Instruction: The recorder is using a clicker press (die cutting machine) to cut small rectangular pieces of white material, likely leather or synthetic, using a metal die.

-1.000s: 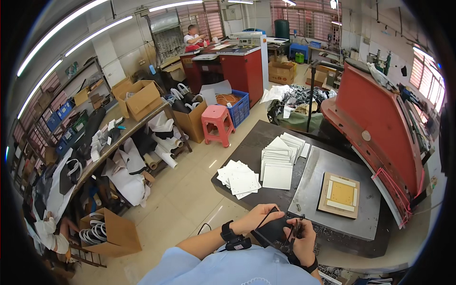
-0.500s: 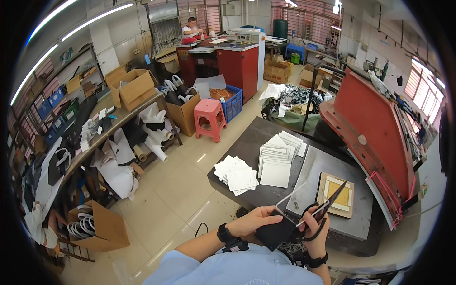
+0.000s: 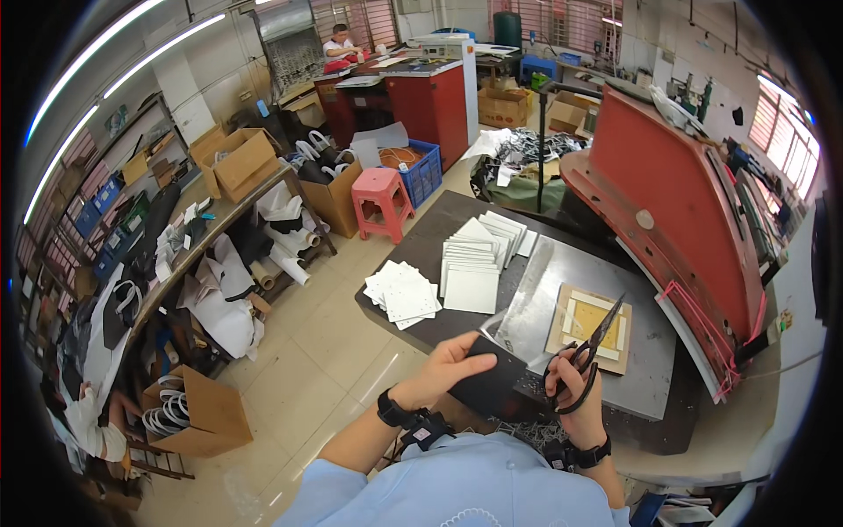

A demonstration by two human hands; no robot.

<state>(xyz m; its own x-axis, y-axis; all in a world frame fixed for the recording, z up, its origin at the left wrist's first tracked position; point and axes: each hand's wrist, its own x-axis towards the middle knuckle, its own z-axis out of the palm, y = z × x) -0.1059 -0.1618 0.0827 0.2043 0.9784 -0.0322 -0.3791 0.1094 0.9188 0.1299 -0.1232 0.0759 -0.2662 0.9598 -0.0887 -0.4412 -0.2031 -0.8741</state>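
Note:
Near the front edge of the dark table, my left hand (image 3: pixel 450 364) grips a flat black square piece (image 3: pixel 492 379) between thumb and fingers. A thin pale strip (image 3: pixel 497 328) sticks up at that piece's far edge; whether it is still joined there, I cannot tell. Black-handled scissors (image 3: pixel 601 337) are in my right hand (image 3: pixel 580 406), fingers through the loops. Their blades point up and away to the right, apart from the black piece. Beyond the scissors, a wooden-framed die (image 3: pixel 552 334) with a yellow centre lies on a grey metal plate (image 3: pixel 537 279).
Two piles of white square sheets, one loose (image 3: pixel 402 294) and one fanned (image 3: pixel 471 288), lie on the dark table (image 3: pixel 386 329). A large red machine part (image 3: pixel 667 189) rises at the right. Further off are a pink stool (image 3: pixel 382 200), a blue crate (image 3: pixel 423 173) and a seated person (image 3: pixel 341 46).
The scissors have swung away from the black piece. That piece now shows more of its flat face, and the pale strip has dropped lower. My view has shifted slightly.

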